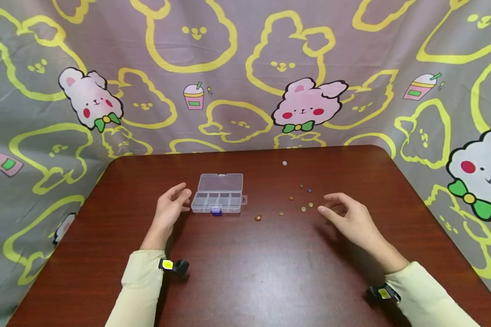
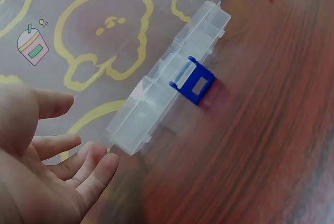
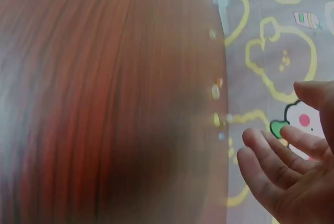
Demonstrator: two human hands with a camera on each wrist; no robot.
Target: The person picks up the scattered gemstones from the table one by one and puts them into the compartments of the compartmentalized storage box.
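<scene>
A clear plastic compartment box (image 1: pixel 217 202) with a blue latch (image 1: pixel 216 211) stands on the table, its lid (image 1: pixel 220 182) raised at the back. Just left of the box is my left hand (image 1: pixel 169 209), fingers loosely bent and holding nothing; the left wrist view puts its fingertips (image 2: pixel 107 158) close to the box's end. My right hand (image 1: pixel 349 218) hovers at the right of several small scattered beads or stones, with nothing in its relaxed fingers. Nearest to it are a yellowish piece (image 1: pixel 310 205) and a pale one (image 1: pixel 303 209). A larger brown-orange piece (image 1: pixel 258 218) lies beside the box.
Farther back lies a white piece (image 1: pixel 284 163). A blue piece (image 1: pixel 309 190) and an orange one (image 1: pixel 291 198) are among the scattered group. The dark red-brown wooden table (image 1: pixel 245 272) meets a cartoon-patterned cloth (image 1: pixel 237 91) at its back and sides.
</scene>
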